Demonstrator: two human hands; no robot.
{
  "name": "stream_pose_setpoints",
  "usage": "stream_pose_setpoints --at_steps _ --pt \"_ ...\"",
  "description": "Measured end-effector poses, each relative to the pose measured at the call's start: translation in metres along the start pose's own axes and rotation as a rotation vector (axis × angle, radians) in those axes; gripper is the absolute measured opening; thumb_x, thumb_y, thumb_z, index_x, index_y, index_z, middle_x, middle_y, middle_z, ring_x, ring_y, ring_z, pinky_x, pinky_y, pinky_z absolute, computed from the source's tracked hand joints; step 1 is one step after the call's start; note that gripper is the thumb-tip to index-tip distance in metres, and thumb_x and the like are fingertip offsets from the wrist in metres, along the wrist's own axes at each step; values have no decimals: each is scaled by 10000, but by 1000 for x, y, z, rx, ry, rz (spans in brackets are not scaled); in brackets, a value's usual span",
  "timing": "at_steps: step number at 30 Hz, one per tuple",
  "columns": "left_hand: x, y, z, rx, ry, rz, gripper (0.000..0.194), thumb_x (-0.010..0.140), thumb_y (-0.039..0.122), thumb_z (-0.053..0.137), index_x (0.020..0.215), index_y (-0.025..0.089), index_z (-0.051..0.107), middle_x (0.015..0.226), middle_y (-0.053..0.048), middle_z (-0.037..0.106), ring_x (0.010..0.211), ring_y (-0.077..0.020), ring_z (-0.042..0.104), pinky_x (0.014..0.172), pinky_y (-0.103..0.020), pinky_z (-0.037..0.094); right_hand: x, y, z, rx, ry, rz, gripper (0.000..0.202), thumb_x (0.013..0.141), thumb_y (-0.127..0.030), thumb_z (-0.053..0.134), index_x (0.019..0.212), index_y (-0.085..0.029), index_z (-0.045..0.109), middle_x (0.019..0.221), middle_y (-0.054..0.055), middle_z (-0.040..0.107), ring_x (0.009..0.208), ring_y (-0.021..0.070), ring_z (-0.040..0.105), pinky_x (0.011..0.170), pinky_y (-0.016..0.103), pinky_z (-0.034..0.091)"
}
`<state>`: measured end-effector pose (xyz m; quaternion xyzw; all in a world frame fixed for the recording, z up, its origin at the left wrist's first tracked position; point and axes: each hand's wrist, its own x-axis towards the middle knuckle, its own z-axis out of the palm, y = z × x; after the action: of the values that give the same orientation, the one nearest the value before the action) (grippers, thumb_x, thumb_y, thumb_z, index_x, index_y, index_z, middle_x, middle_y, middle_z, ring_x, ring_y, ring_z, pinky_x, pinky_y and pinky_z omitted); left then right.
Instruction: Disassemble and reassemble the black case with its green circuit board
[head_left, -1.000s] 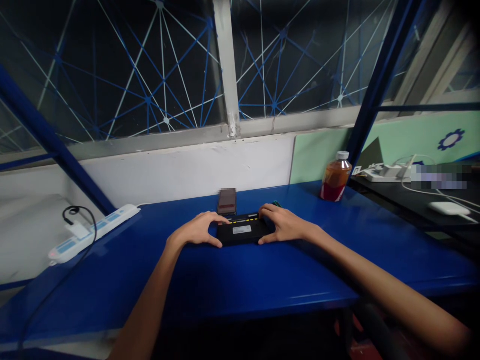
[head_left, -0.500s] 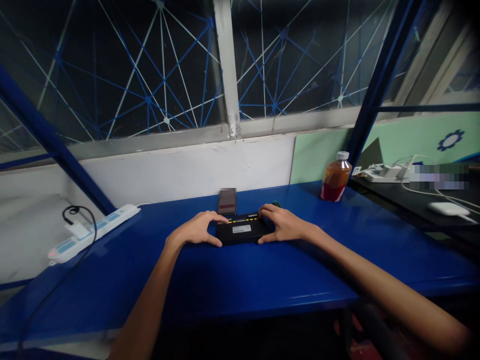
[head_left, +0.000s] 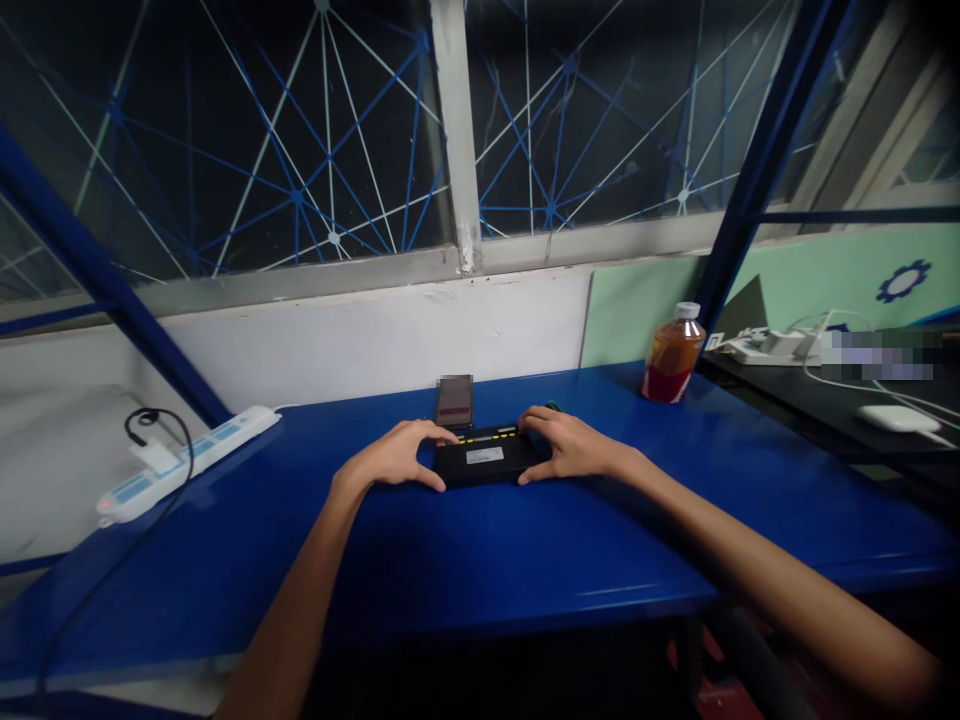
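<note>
Dark window (head_left: 375, 130) across the far side, crossed by blue and white lines. Below it, a blue desk (head_left: 450, 570) spans the view. White power strip (head_left: 225, 437) set slantwise at the left, a black cable (head_left: 192, 450) looping over it.

Left hand (head_left: 394, 455) and right hand (head_left: 574, 447) flank a flat black case (head_left: 495, 473), which lies on the desk, near the middle. Fingers parted wide, gripping it by its two ends. Left: thumb at the near left corner, fingertips at the far left edge. Right: thumb on the near edge towards the right, fingers curled over the far right corner. The case's middle is bare between them.

Bottle (head_left: 673, 358) of amber drink upright, far right, white cap on. Phone (head_left: 454, 400) just beyond the case, left of its middle. Smallest: pale label (head_left: 484, 456) on the case's top, yellow marks (head_left: 499, 437) along its far side.
</note>
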<state>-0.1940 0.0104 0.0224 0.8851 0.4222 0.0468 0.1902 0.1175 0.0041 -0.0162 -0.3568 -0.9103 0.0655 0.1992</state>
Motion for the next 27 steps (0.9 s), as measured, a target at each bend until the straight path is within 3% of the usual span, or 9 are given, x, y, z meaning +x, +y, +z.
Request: stream_pose_setpoints --at_steps 27 --pt "2 3 5 81 -23 -36 672 615 523 768 1229 315 590 1249 -49 577 1151 -312 479 977 -445 326 1 0 0 -22 -8 7 708 652 -706 675 1084 -151 596 1049 127 600 957 281 585 779 389 503"
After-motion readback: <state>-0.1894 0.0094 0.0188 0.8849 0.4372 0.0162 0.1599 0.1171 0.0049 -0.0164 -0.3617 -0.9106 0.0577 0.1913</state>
